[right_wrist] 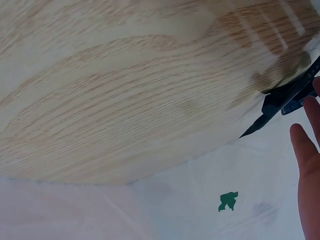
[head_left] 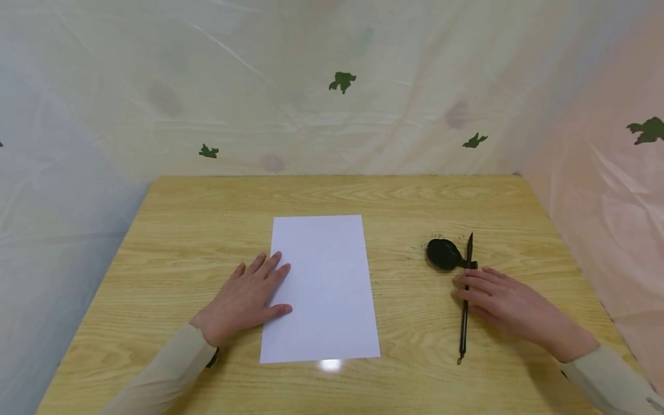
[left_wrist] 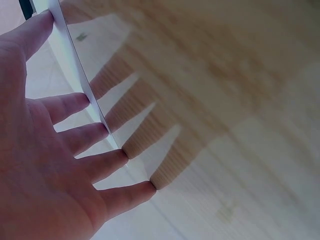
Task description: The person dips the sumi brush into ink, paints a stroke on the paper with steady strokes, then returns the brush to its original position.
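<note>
A blank sheet of white paper (head_left: 321, 288) lies on the wooden table, and my left hand (head_left: 249, 300) rests on its left edge. The fingers of that hand are spread and straight, with fingertips over the paper's edge in the left wrist view. To the right, a black ink brush (head_left: 463, 323) lies with its tip pointing away, across the short handle of a small black ink dish (head_left: 443, 254). My right hand (head_left: 513, 305) is at the brush's middle, its extended fingers reaching across the shaft. The right thumb is mostly hidden; the right wrist view shows straight fingers (right_wrist: 302, 145) beside the brush.
Dark ink specks mark the wooden table (head_left: 207, 202) around the dish. A pale hanging sheet (head_left: 259, 86) with green bird-shaped marks surrounds the table's back and sides. A bright light reflection shows just below the paper.
</note>
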Available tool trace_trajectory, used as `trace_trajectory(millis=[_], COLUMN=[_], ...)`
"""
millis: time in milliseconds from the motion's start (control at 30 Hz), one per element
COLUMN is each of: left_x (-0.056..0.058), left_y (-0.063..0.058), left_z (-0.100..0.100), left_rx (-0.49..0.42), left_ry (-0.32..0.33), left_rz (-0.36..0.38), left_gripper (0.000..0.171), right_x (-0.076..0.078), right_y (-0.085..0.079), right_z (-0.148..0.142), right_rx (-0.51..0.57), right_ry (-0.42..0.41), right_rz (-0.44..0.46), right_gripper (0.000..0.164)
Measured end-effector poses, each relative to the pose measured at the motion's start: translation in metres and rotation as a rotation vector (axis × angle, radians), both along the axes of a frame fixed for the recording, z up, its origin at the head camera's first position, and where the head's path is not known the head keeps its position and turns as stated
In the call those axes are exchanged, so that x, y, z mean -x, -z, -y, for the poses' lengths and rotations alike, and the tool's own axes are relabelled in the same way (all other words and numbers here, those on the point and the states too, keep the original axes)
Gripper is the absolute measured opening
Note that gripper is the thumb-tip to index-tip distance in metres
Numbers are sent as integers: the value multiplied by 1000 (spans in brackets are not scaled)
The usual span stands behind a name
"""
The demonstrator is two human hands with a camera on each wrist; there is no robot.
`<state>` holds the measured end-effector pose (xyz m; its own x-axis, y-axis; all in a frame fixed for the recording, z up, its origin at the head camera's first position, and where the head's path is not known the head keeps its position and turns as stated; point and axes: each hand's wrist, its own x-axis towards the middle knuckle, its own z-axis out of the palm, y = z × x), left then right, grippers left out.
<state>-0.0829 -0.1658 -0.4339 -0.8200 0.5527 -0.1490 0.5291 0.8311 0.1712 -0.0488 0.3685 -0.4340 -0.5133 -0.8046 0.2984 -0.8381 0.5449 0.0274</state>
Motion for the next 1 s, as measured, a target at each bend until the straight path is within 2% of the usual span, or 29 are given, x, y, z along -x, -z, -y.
trace_trajectory(millis=[267, 567, 1000], left_x=[0, -2, -1], left_y=[2, -1, 0], left_z=[0, 0, -1], left_rx=[-9, -6, -11], left_ry=[-1, -4, -8], left_rz=[-5, 13, 17], left_gripper=[84, 83, 84], right_x=[0, 2, 3], right_y=[-1, 4, 2], right_z=[5, 6, 12], right_rx=[-43, -104, -131], right_ry=[0, 6, 20], right_rz=[4, -22, 18], right_gripper=[63, 69, 68])
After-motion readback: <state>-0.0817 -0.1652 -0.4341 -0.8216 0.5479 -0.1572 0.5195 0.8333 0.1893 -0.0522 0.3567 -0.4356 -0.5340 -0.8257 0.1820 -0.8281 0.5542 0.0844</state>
